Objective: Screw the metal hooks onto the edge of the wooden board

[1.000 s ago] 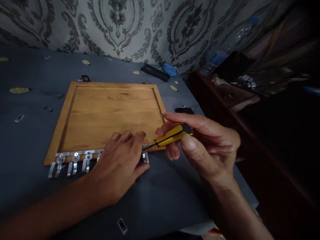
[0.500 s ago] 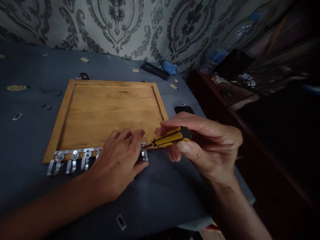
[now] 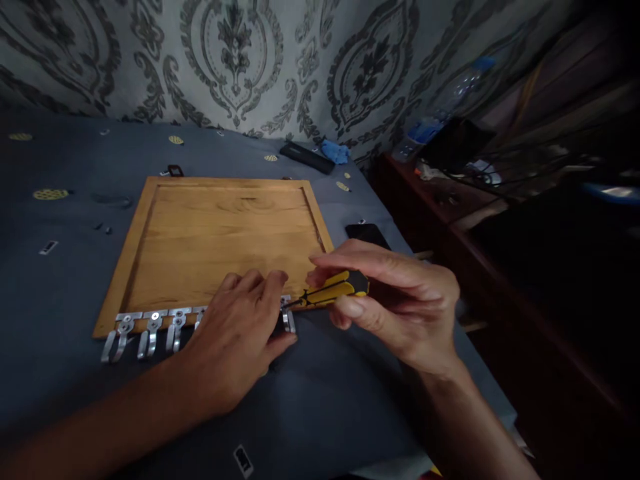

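Note:
A wooden board (image 3: 225, 233) with a raised frame lies flat on the cloth-covered surface. Along its near edge runs a metal hook rail (image 3: 131, 317) with several silver hooks. My left hand (image 3: 240, 340) lies over the right part of this rail, fingers bent on the board and thumb below, closed around the edge beside the end hook (image 3: 290, 321). Some hooks are hidden under it. My right hand (image 3: 410, 297) pinches the yellow and black handle of a screwdriver (image 3: 330, 289). Its thin shaft points left, with the tip at the rail's right end.
Beyond the board are a dark elongated case (image 3: 307, 157) and a crumpled blue cloth (image 3: 335, 151). A black phone-like slab (image 3: 367, 233) lies behind my right hand. To the right, a lower brown shelf (image 3: 400, 173) holds a plastic bottle (image 3: 425, 127) and cables.
The view has tilted slightly, so the board sits lower in the picture. The right hand's fingers have shifted a little around the screwdriver; the left hand keeps its place on the rail.

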A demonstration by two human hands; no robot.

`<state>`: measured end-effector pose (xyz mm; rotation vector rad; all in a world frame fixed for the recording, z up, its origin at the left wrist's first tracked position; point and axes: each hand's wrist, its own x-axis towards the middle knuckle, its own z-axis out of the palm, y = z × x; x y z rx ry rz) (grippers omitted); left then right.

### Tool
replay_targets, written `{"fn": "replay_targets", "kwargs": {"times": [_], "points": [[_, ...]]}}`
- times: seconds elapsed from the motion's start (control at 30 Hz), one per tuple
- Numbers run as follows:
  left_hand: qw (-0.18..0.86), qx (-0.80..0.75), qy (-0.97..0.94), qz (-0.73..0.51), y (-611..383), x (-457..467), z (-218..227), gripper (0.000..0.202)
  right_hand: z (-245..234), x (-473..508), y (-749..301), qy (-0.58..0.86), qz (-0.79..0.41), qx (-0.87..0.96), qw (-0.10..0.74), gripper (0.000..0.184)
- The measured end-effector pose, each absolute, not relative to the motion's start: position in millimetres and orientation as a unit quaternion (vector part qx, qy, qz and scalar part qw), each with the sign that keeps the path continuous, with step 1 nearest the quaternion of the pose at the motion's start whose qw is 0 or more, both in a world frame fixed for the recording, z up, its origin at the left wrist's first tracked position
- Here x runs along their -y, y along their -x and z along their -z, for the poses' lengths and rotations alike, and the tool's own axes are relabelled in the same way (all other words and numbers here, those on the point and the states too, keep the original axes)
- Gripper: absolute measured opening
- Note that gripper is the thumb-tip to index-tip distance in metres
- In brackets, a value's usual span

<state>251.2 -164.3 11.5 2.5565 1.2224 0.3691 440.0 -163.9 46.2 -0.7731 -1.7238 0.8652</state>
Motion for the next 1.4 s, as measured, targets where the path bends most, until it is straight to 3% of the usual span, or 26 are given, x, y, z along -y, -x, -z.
{"fn": "replay_targets", "kwargs": {"times": [0.27, 0.57, 0.9, 1.23, 1.4], "points": [[0.144, -0.415, -0.888, -0.135, -251.8, 163.1, -11.3, 0.047, -40.6, 162.2, -432.7, 0.351, -0.293, 0.686, 0.566, 0.020], [0.137, -0.410, -0.891, -0.137, -249.8, 164.1, -10.9, 0.051, -47.7, 163.8, -440.7, 0.327, -0.393, 0.699, 0.500, 0.021], [0.154, -0.422, -0.882, -0.142, -248.7, 166.1, -10.2, 0.049, -39.6, 162.4, -433.4, 0.321, -0.358, 0.675, 0.560, 0.019], [0.152, -0.426, -0.881, -0.137, -251.2, 164.4, -10.2, 0.053, -45.0, 161.2, -445.3, 0.310, -0.372, 0.725, 0.490, 0.029], [0.141, -0.416, -0.886, -0.150, -249.9, 165.3, -7.7, 0.052, -44.5, 158.3, -443.4, 0.284, -0.344, 0.741, 0.502, 0.023]]}}
